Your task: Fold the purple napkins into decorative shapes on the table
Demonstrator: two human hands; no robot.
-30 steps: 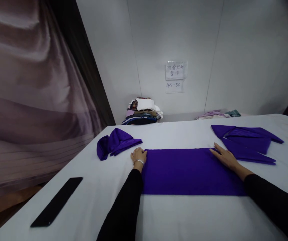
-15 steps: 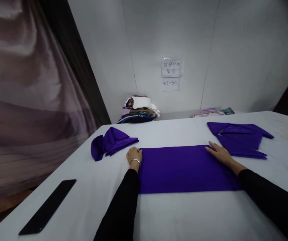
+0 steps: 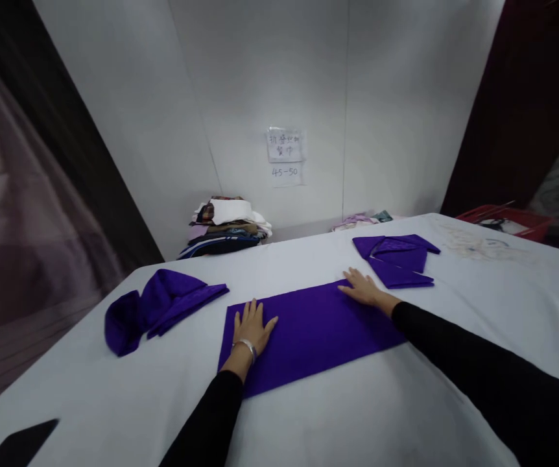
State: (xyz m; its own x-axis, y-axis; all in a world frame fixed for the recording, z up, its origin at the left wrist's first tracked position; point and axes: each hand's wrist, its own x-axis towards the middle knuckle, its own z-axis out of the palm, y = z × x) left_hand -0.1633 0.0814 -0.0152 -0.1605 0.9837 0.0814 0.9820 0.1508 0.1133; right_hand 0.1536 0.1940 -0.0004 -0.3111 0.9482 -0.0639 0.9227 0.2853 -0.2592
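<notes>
"Look, the left hand (image 3: 251,327) has slid from the cloth's left edge onto its top since a second ago."
"How are its fingers?"
"Straight and spread wide, laid over the purple cloth (image 3: 303,337)."
"And the right hand (image 3: 364,288)?"
"At the cloth's far edge, towards the right end, where it was before, its fingers loosely parted."
"Where's the cloth itself?"
"Flat on the white table (image 3: 309,421), between the left folded piece (image 3: 172,295) and the right folded piece (image 3: 401,256), that one just beyond the right hand."
</notes>
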